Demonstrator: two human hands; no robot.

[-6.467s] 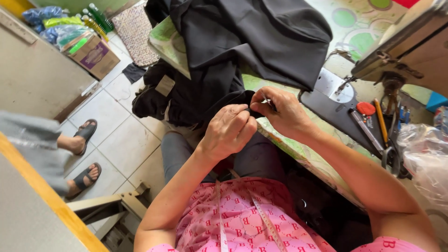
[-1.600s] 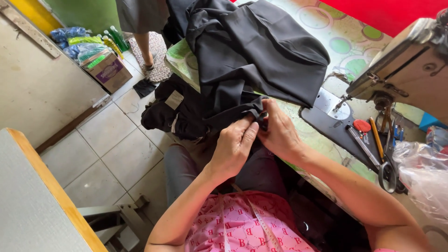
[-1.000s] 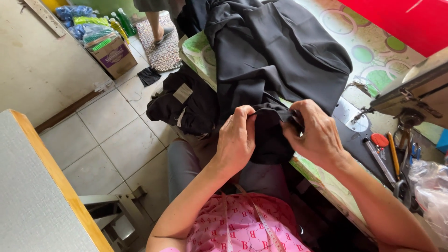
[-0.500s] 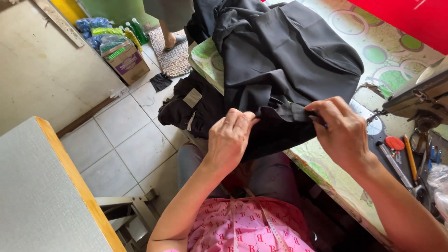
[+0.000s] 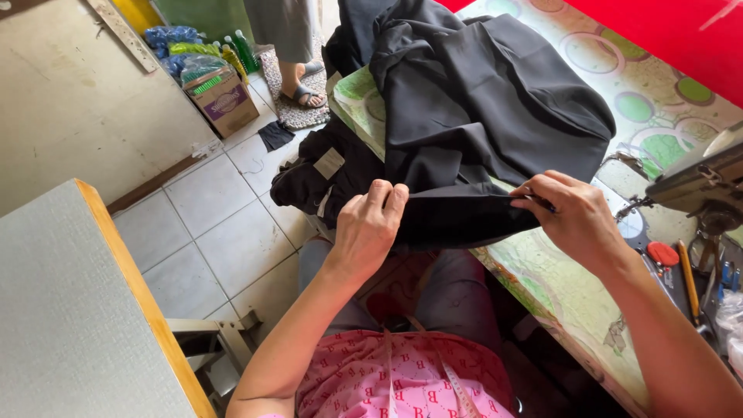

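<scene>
1. Left hand (image 5: 371, 228): bare, with no ring, watch or glove; the forearm is bare as well, with no sleeve showing.
2. Right hand (image 5: 576, 217): bare, with no jewellery; the forearm is uncovered up to the frame edge.
3. Top (image 5: 364, 383): pink fabric printed all over with small darker pink letter motifs, loose at the waist.
4. Tape measure (image 5: 445, 379): pale strips hanging down over the top.
5. Trousers (image 5: 457, 298): grey, plain, covering both thighs.

green patterned sewing table (image 5: 557, 286) under black garment (image 5: 480, 116), sewing machine (image 5: 696, 186), pencil (image 5: 687, 280)
</scene>
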